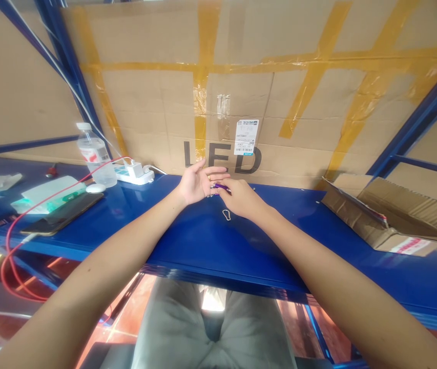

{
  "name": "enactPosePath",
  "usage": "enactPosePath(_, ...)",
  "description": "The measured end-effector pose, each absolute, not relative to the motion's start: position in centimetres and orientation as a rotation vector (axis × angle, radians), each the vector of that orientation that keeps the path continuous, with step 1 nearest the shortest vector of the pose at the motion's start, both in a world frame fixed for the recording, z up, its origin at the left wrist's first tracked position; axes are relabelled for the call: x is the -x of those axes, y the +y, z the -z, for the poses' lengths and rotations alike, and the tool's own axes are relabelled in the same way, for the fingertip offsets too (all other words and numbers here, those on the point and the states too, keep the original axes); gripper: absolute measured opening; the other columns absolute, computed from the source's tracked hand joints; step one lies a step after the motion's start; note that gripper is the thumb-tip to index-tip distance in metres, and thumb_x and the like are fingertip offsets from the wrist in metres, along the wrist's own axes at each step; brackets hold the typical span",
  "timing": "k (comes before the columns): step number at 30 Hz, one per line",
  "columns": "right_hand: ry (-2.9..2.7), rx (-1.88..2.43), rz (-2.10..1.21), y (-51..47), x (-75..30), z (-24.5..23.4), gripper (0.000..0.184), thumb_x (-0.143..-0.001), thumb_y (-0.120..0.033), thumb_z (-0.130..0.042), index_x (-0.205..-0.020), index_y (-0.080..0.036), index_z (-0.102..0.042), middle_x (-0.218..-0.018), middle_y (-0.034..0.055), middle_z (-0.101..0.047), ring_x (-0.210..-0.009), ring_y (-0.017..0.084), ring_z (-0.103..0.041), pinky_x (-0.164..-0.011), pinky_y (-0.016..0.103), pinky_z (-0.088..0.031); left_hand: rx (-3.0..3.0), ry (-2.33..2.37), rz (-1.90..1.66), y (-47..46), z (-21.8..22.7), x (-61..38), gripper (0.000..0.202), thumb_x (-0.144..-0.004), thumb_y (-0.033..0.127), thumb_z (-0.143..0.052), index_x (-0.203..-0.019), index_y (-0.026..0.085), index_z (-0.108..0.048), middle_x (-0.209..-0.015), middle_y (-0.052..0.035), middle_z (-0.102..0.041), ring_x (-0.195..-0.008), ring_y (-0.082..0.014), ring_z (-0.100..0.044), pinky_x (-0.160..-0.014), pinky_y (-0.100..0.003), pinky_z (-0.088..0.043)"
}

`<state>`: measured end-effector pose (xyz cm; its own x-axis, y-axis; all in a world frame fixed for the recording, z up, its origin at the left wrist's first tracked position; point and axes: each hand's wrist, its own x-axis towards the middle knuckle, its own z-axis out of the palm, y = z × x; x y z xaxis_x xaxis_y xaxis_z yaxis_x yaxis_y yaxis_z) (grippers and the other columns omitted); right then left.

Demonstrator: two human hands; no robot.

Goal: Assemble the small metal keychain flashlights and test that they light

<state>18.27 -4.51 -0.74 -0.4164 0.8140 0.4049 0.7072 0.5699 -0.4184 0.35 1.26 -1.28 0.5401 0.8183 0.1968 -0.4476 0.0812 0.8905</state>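
Bare forearms (95, 266) are coming in nearest the camera, reaching over grey trousers (172, 323) and across the front edge of the blue tabletop (218, 251). Left hand (198, 185) is turning its palm upward near the middle of the rear edge, its fingers (218, 169) spreading loosely apart, with a ring showing on one of them. Right hand (237, 196) is meeting it from the other side, its fingers closing in a pinch on a small purple item (222, 188), which is sitting between the two hands, partly covered by them; whether the left fingers are also touching it, I cannot tell. Just below the hands, toward the front edge, a silver carabiner (226, 214) is lying on the tabletop. Toward the left end, a clear bottle (105, 174) is standing near the rear edge beside a white power strip (141, 178), while a white rounded object (96, 188) and a dark flat device (64, 215) are lying closer to the front edge, a red cable (7, 240) looping past them. Toward the right end, an open cardboard box (351, 218) is resting. Behind the rear edge, a taped cardboard panel (145, 113) is standing, showing the letters LED.
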Motion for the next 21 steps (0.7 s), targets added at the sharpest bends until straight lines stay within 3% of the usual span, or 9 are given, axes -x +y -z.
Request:
enactPosePath(4,-2.146,1.276,-0.333,-3.3,-19.3,1.2,0.026,-0.100,-0.027,-0.051,-0.122,-0.017,-0.060,-0.117,0.0129,-0.071,-0.102,0.024,-0.067,-0.080,0.033,-0.050,-1.589,0.669,-1.010,1.1,1.3,-0.5,0.022,-0.083,0.025,-0.076,-0.100,0.012,-0.076,-0.097,-0.0127,-0.076,-0.078,-0.0189,-0.071,-0.071,-0.031,-0.056)
enactPosePath(9,-2.127,1.341,-0.400,-1.5,-20.6,2.2,0.026,-0.091,-0.032,-0.065,-0.109,-0.017,-0.054,-0.104,0.0094,-0.069,-0.084,0.021,-0.065,-0.066,0.030,-0.049,-1.814,0.839,-0.958,1.4,1.7,-0.7,0.009,-0.078,0.019,-0.079,-0.083,0.012,-0.075,-0.066,-0.0070,-0.070,-0.059,-0.0141,-0.063,-0.056,-0.027,-0.048)
enactPosePath(11,-2.106,1.338,-0.464,-1.1,-20.9,2.5,0.024,-0.089,-0.028,-0.067,-0.106,-0.018,-0.054,-0.098,0.0070,-0.069,-0.077,0.018,-0.064,-0.062,0.028,-0.049,-1.818,0.828,-0.982,2.0,1.9,-0.4,0.011,-0.074,0.017,-0.081,-0.081,0.011,-0.074,-0.065,-0.0065,-0.069,-0.058,-0.0140,-0.063,-0.056,-0.028,-0.048)
enactPosePath(16,-1.933,1.342,-0.725,-0.9,-20.8,2.2,0.012,-0.092,-0.008,-0.049,-0.096,-0.017,-0.055,-0.084,0.0050,-0.069,-0.054,0.012,-0.060,-0.047,0.023,-0.047,-1.806,0.887,-1.035,3.6,2.1,1.5,0.018,-0.070,0.015,-0.084,-0.084,0.011,-0.073,-0.074,-0.0081,-0.073,-0.065,-0.0158,-0.067,-0.066,-0.032,-0.054)
enactPosePath(21,-1.915,1.325,-0.752,-0.5,-20.3,2.4,0.018,-0.094,-0.013,-0.053,-0.077,-0.017,-0.057,-0.082,0.0069,-0.071,-0.057,0.012,-0.064,-0.044,0.020,-0.048,-2.079,1.031,-0.909,4.1,1.9,2.8,0.014,-0.077,0.020,-0.075,-0.088,0.012,-0.071,-0.079,-0.0063,-0.073,-0.070,-0.0161,-0.067,-0.069,-0.031,-0.054)
